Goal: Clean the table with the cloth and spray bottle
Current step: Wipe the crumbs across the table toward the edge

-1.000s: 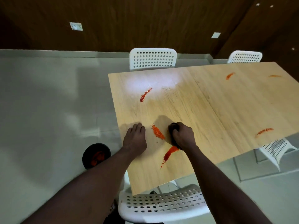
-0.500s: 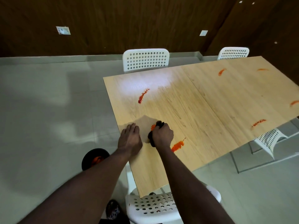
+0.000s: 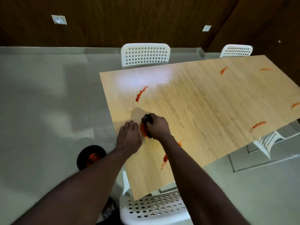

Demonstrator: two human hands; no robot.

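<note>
Table (image 3: 211, 111) of light wood fills the middle of the view, and several orange-red smears lie on it. The right hand (image 3: 158, 127) is clenched around a dark cloth (image 3: 148, 119), bunched up and pressed on the tabletop near the left edge. Only a small dark part of the cloth shows at the fingers. An orange-red smear (image 3: 143, 129) sits just under this hand, touching the cloth, between the two hands. The left hand (image 3: 129, 137) lies flat on the table just beside it, palm down, fingers together and holding nothing. A second smear (image 3: 164, 159) is beside the right forearm, nearer to the person. Another long smear (image 3: 141, 93) lies farther away, near a bright reflection of light. More smears (image 3: 258, 125) are on the right part of the table, well apart from the hands. White perforated chairs (image 3: 145, 54) stand around the table, one of them close below the near edge. On the grey floor to the left is a round dark object (image 3: 90, 157) with something orange on it; what it is I cannot tell.
</note>
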